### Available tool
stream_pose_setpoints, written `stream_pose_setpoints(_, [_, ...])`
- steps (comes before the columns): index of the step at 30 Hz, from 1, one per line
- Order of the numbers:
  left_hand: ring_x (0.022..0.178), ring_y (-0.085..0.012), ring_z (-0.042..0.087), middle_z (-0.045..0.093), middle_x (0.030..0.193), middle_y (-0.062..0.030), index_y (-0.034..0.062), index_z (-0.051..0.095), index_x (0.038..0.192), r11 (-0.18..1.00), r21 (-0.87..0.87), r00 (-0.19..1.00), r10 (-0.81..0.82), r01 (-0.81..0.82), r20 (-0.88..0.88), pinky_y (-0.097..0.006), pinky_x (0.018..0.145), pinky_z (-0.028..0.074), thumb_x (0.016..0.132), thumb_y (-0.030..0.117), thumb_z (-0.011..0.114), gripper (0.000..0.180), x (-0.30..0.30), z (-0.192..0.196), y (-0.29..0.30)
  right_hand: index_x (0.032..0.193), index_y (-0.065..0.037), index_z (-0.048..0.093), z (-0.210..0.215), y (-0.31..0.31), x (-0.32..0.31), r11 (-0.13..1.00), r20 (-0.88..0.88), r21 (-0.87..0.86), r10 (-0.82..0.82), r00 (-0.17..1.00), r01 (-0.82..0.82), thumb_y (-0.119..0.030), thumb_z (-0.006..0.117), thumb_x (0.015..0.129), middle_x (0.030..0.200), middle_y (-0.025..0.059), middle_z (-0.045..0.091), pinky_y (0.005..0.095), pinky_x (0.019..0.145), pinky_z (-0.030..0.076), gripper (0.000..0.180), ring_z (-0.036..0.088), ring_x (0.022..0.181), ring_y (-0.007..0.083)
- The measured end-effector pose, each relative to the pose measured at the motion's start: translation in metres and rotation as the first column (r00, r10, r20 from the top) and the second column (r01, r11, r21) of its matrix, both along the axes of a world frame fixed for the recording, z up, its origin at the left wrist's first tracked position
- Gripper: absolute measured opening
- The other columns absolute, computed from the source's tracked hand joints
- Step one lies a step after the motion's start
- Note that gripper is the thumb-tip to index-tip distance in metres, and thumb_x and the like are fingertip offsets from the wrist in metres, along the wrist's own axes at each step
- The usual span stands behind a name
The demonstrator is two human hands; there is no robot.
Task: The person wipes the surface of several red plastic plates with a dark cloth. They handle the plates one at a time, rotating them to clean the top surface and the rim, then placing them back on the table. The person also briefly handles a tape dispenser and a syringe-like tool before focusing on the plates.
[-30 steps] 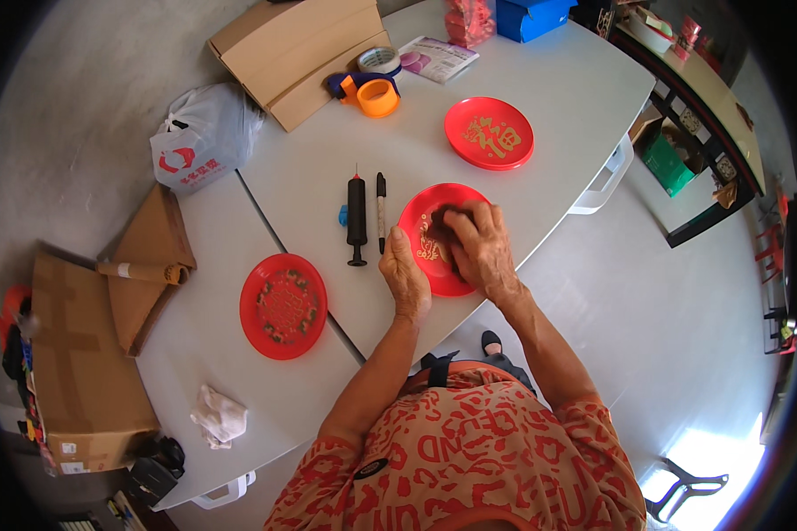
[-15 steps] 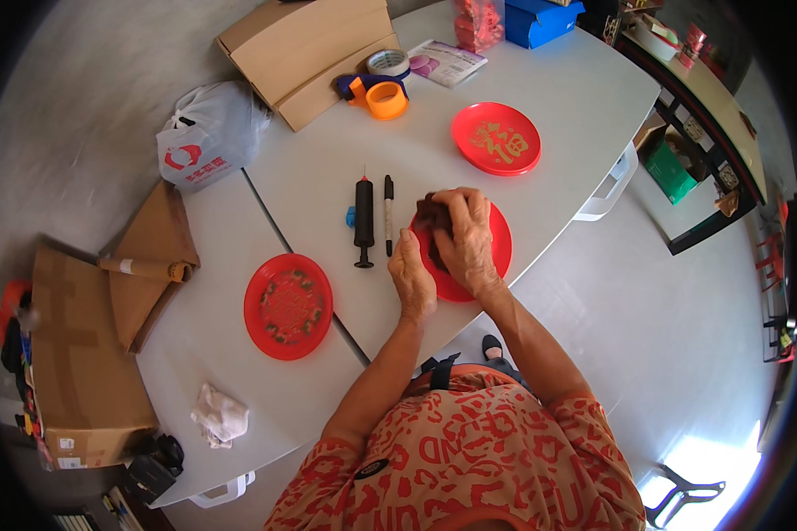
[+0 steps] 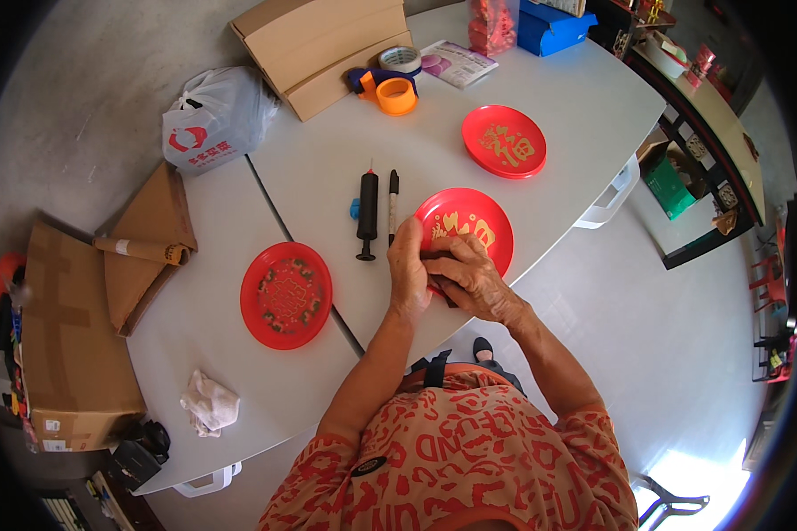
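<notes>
A round red plate (image 3: 496, 228) with gold decoration sits near the table's front edge, right in front of me. At its left rim is my left hand (image 3: 407, 270), its fingers close together and gripping the edge. My right hand (image 3: 476, 281) is bent over the plate's near side, fingers curled around a dark brown cloth (image 3: 443, 290). Most of that cloth is hidden under the fingers. To the left of the plate lie a black marker pen (image 3: 393, 199) and a black hand pump (image 3: 367, 217) with a needle tip.
Another red plate (image 3: 286, 295) lies to the left; more stacked red plates (image 3: 505, 142) stand farther back. A tape dispenser (image 3: 394, 95), plastic bag (image 3: 212, 124), cardboard (image 3: 323, 49), pinkish cloth (image 3: 211, 403) and blue box (image 3: 553, 28) are around. The table edge curves on the right.
My right hand with the brown cloth has moved from the plate's upper middle down to its near side, uncovering the gold decoration. My left hand has shifted slightly up along the rim.
</notes>
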State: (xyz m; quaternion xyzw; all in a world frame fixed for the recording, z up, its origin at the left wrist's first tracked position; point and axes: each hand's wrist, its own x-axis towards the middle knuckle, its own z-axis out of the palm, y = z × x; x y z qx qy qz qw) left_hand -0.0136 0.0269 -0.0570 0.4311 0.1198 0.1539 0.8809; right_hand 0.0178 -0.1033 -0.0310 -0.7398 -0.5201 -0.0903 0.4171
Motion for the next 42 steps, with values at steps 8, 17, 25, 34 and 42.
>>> stream_pose_setpoints(8, [0.089,-0.0113,0.060,0.064,0.101,-0.0076,-0.0034,0.057,0.114,0.972,0.138,0.982,0.187,-0.188,0.021,-0.024,0.081,0.049,0.101,0.031,0.048,0.038,0.005,-0.002,-0.010,0.097,-0.010,0.066,0.012,-0.041,0.003,0.986,-0.019,-0.161,0.037,0.999,-0.040,-0.006,0.074,0.070,0.100,0.0068,0.059,0.0391,0.081,0.046,0.028,0.055,0.091,0.0285])
stream_pose_setpoints(17, [0.079,-0.0066,0.052,0.059,0.088,-0.0008,0.0010,0.059,0.106,0.961,0.258,0.993,0.112,-0.099,-0.036,-0.021,0.070,0.045,0.103,0.034,0.043,0.037,0.000,-0.002,-0.005,0.105,-0.010,0.063,-0.010,0.015,0.012,0.936,0.084,0.135,-0.339,0.937,0.326,-0.001,0.073,0.066,0.104,0.0131,0.052,0.0438,0.075,0.049,0.042,0.053,0.089,0.0343])
stream_pose_setpoints(25, [0.092,-0.0117,0.057,0.062,0.102,-0.0070,-0.0038,0.057,0.114,0.942,0.278,0.982,0.186,-0.188,0.032,-0.027,0.083,0.049,0.104,0.033,0.039,0.042,0.002,-0.004,-0.011,0.106,-0.011,0.062,-0.009,0.028,0.046,0.811,0.146,0.146,-0.584,0.798,0.567,-0.002,0.070,0.067,0.106,0.0131,0.051,0.0419,0.082,0.047,0.041,0.051,0.094,0.0334])
stream_pose_setpoints(34, [0.078,-0.0075,0.046,0.055,0.085,-0.0005,-0.0014,0.058,0.096,0.905,0.290,0.947,0.320,-0.310,0.014,-0.024,0.072,0.043,0.103,0.035,0.043,0.040,0.004,-0.014,-0.015,0.098,-0.006,0.060,-0.011,-0.024,0.003,0.753,0.229,-0.049,-0.631,0.741,0.657,-0.002,0.062,0.072,0.096,0.0153,0.050,0.0421,0.074,0.045,0.026,0.050,0.083,0.0330])
stream_pose_setpoints(42, [0.078,-0.0076,0.046,0.054,0.085,0.0003,-0.0016,0.057,0.096,0.935,0.240,0.964,0.262,-0.263,0.035,-0.024,0.072,0.043,0.103,0.033,0.042,0.038,0.003,-0.008,-0.012,0.103,-0.006,0.063,0.017,-0.034,-0.022,0.948,-0.221,0.012,-0.308,0.925,0.319,0.001,0.063,0.073,0.098,0.0177,0.054,0.0425,0.079,0.049,0.030,0.055,0.092,0.0379])
